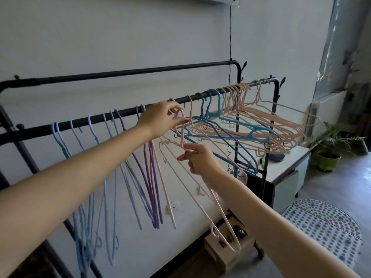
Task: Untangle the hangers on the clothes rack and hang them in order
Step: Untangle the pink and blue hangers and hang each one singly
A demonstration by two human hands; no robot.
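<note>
A black clothes rack rail (124, 114) runs from lower left to upper right. Light blue hangers (60, 141) and purple hangers (148, 169) hang straight on its left part. A tangled bunch of pink hangers (267, 125) and blue hangers (230, 125) sticks out sideways on the right part. My left hand (160, 119) pinches the hook of a pale pink hanger (200, 199) just below the rail. My right hand (198, 159) grips the same hanger at its neck, under the hook. The hanger's body trails down toward the floor.
A second black rail (140, 72) runs behind and above. A white cabinet (289, 169) stands right of the rack, with a potted plant (331, 151) beyond it. A patterned mat (325, 227) lies on the floor at the right. A cardboard box (230, 249) sits under the rack.
</note>
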